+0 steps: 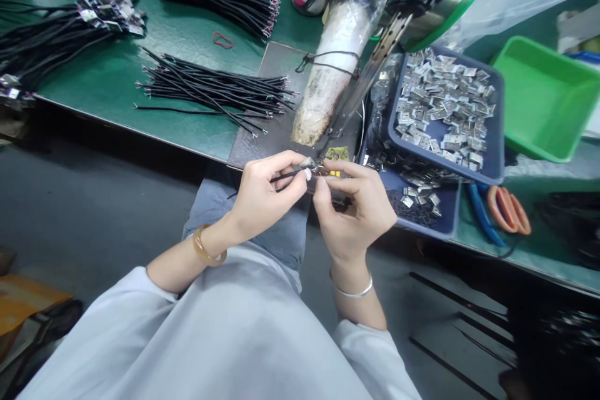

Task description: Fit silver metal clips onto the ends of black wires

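Note:
My left hand [265, 197] is closed in a pinch on a thin black cable [285, 175], whose end points right. Opposite it, my right hand [359, 206] has thumb and fingers pinched together at the cable's tip. Whatever is between those right fingertips is too small to make out. Both hands are over the front edge of a dark plate [248, 131], and a yellowish pad [337, 154] lies just behind them. Loose black cables [210, 87] with stripped coloured wire ends lie on the plate's left side and the table.
A blue tray [499, 137] of small metal connector shells overlaps a lower tray [447, 225] at right. Beyond are a green bin [539, 106] and orange-and-blue-handled pliers [509, 211]. A film-wrapped tube [335, 44] slants over the plate. Bundled cables [220, 0] lie behind.

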Demonstrator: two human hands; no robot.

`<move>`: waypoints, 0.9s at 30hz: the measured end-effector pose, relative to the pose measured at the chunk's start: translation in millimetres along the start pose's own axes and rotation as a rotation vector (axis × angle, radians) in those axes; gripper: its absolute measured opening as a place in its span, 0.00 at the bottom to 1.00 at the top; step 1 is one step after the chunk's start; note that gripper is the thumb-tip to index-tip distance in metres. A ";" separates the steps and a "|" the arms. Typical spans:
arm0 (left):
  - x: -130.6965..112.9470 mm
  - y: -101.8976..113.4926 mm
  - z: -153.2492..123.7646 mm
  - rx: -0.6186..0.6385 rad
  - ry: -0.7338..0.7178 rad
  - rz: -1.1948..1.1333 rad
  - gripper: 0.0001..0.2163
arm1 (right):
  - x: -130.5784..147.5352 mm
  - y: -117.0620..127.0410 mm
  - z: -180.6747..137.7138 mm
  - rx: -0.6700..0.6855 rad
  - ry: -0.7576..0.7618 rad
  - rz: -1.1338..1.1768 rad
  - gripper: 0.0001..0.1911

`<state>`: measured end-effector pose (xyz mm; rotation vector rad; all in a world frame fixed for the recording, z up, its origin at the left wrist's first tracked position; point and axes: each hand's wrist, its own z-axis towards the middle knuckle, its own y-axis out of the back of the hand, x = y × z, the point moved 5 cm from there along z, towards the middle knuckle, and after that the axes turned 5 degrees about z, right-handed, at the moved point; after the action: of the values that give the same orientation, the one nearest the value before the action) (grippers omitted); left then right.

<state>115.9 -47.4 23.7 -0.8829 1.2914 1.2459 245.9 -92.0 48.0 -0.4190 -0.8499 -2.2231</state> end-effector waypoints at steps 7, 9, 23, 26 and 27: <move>-0.3 0.1 -4.8 0.009 0.028 -0.102 0.04 | 3.8 6.7 -5.1 -0.013 0.075 -0.032 0.10; -0.7 2.6 -6.9 -0.018 -0.001 -0.104 0.04 | 2.8 10.2 -6.7 -0.011 0.038 0.008 0.09; -2.0 0.8 -19.9 0.028 -0.035 -0.089 0.04 | 6.9 33.6 -7.7 -0.122 -0.302 0.008 0.11; -9.4 0.7 -23.5 0.022 -0.188 0.051 0.04 | 13.0 19.9 -8.2 0.161 -0.307 -0.030 0.06; -11.8 0.8 -24.5 0.030 -0.222 0.081 0.04 | 14.0 16.5 -9.2 0.201 -0.301 -0.029 0.06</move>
<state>111.9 -73.0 32.0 -0.6558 1.1736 1.3446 247.6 -114.0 55.9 -0.6567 -1.2318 -2.1043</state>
